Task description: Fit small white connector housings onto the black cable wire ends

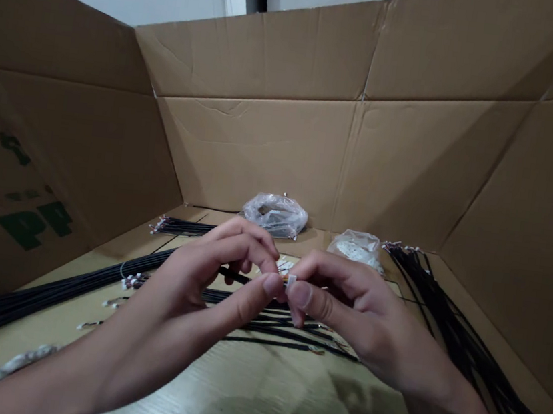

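Note:
My left hand (220, 281) pinches the end of a black cable (234, 276) between thumb and forefinger, close to its coloured wires. Facing it, my right hand (346, 299) grips a small white connector (291, 281) between thumb and fingers. Fingertips of both hands almost meet, and short orange wire shows between them at the connector. Whether the wires sit fully inside the connector I cannot tell. Beneath the hands lie several loose black cables (286, 333) with bare coloured wire ends on the right and white connectors (134, 280) on the left.
Cardboard walls (258, 144) enclose the wooden table (234, 390). A bundle of black cables (461, 344) runs down the right, another cable bundle (70, 282) lies left, and a shorter bundle (183, 226) behind. Clear plastic bags (275, 215) and a bag of white parts (356, 249) stand at the back.

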`<state>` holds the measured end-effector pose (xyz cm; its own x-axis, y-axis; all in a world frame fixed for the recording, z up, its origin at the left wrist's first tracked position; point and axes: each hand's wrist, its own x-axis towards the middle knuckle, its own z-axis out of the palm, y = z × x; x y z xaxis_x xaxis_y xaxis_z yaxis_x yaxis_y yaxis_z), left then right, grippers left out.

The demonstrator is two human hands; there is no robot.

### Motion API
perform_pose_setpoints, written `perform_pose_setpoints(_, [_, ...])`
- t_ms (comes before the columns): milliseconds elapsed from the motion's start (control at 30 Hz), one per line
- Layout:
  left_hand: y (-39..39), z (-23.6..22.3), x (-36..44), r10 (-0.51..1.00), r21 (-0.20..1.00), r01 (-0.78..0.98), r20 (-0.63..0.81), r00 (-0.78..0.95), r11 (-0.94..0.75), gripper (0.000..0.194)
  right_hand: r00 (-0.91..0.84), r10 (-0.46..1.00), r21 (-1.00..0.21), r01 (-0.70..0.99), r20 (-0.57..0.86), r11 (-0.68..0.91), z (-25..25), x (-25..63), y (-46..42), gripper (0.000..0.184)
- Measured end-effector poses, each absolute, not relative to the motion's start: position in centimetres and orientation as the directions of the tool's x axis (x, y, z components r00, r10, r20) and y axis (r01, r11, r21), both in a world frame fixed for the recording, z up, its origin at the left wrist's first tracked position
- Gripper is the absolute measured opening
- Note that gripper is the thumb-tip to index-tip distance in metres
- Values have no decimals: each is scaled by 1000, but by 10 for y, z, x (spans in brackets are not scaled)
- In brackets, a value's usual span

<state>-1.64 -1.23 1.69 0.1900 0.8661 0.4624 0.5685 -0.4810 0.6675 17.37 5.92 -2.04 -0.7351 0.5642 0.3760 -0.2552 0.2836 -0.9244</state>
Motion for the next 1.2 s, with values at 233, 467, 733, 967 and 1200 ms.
perform_pose_setpoints(233, [-10,14,-22,944,818,471,300,138,-330,24,-758,565,-938,-184,327,295,-21,173,56,32])
perform_pose_setpoints(467, [-11,20,-22,964,860,443,191,183,-255,26,-768,573,-948,-142,286,284,-19,177,54,34])
perform_pose_setpoints(733, [-11,21,-29,967,848,488,100,233,-205,23,-718,588,-861,-31,373,508,-15,177,50,23])
perform_pose_setpoints(967, [-10,21,-22,940,790,510,263,219,-340,27,-740,577,-928,-176,344,327,-21,171,54,26])
perform_pose_setpoints(1200, [-17,16,-19,879,599,665,431,203,-447,24,-792,565,-960,-279,233,4,-27,167,59,28])
